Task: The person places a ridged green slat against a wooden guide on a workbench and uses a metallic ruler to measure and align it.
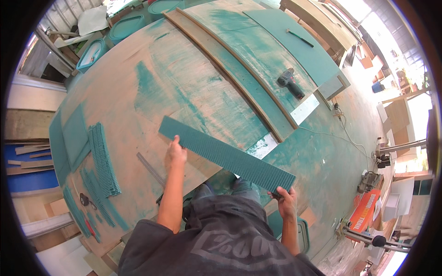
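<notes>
A long teal strip with a ribbed face (225,154) slants across in front of me, its left end farther away than its right. My left hand (176,151) is closed on its near edge close to the left end, the thumb lying on the ribs. My right hand (286,202) grips the lower right corner, with some fingers hidden beneath the strip. Left of my left hand, a thin grey ruler-like bar (151,169) lies on the worktable (124,115). A stack of similar ribbed teal strips (103,158) rests farther left.
Two long wooden rails edge a board (230,69) across the table. A cordless drill (290,83) lies right of it, and a hammer (299,37) is on a teal panel (285,27). Cables (343,124) run over the floor at right. Teal oval trays (126,28) stand far left.
</notes>
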The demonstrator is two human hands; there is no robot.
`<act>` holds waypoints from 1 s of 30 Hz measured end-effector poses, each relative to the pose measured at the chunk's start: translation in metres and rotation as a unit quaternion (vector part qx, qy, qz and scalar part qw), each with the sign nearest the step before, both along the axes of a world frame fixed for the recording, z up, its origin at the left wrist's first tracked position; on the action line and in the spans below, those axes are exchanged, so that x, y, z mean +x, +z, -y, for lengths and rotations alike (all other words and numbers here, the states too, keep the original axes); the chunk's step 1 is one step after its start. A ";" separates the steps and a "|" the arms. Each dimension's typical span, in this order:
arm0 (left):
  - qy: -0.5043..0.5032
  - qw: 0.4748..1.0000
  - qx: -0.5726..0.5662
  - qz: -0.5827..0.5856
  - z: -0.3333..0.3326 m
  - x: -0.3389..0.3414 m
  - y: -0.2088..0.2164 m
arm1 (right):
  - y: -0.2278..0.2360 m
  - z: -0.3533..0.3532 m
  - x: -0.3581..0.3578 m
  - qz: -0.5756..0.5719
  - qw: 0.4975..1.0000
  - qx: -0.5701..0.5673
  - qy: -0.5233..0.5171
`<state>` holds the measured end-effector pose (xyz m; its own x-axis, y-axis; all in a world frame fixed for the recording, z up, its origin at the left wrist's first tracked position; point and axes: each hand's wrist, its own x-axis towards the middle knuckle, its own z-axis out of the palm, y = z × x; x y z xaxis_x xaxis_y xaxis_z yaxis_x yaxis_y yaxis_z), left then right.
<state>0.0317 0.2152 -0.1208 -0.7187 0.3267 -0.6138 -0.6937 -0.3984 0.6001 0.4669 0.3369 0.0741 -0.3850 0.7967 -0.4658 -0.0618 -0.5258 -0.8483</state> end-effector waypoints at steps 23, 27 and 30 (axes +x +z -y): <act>-0.429 0.471 -0.555 -0.535 -0.267 0.063 0.007 | -0.173 -0.086 0.101 -0.121 0.921 -0.316 -0.192; -0.479 0.434 -0.560 -0.518 -0.279 0.050 0.022 | -0.169 -0.104 0.095 -0.103 0.930 -0.296 -0.191; -0.486 0.417 -0.559 -0.526 -0.281 0.039 0.025 | -0.163 -0.113 0.086 -0.072 0.941 -0.284 -0.170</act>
